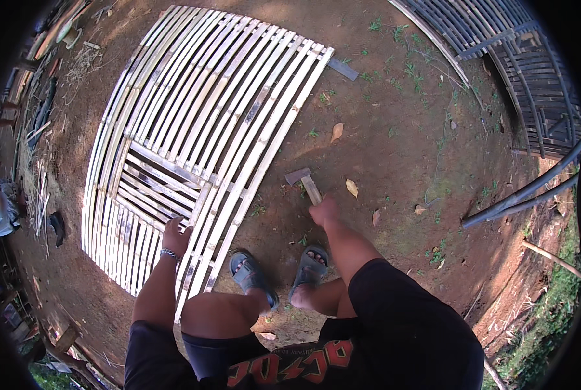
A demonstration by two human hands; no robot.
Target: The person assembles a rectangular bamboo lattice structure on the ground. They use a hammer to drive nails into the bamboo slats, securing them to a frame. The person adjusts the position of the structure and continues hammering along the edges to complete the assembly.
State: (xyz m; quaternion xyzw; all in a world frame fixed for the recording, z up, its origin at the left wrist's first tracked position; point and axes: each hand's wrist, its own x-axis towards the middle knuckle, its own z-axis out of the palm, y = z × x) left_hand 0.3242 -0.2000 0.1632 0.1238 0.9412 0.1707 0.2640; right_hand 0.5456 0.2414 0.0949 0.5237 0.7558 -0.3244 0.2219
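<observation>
A large panel of pale bamboo slats (206,84) lies on the ground at my left, with a rectangular framed section (163,168) of crosswise slats set into it. My left hand (176,238), a bracelet on its wrist, rests at the near right corner of that section. Its thumb and fingers look apart, over the slats, and nothing can be made out between them. My right hand (324,212) is wrapped round the wooden handle of a hammer (311,188). The hammer's head (297,175) is held off to the right of the panel, apart from it.
My sandalled feet (254,279) stand beside the panel on bare earth with scattered dry leaves (351,188). Thin bamboo strips (43,201) and a pale bag (3,214) lie far left. A dark slatted structure (531,71) stands far right, with slanting poles (524,198) below it.
</observation>
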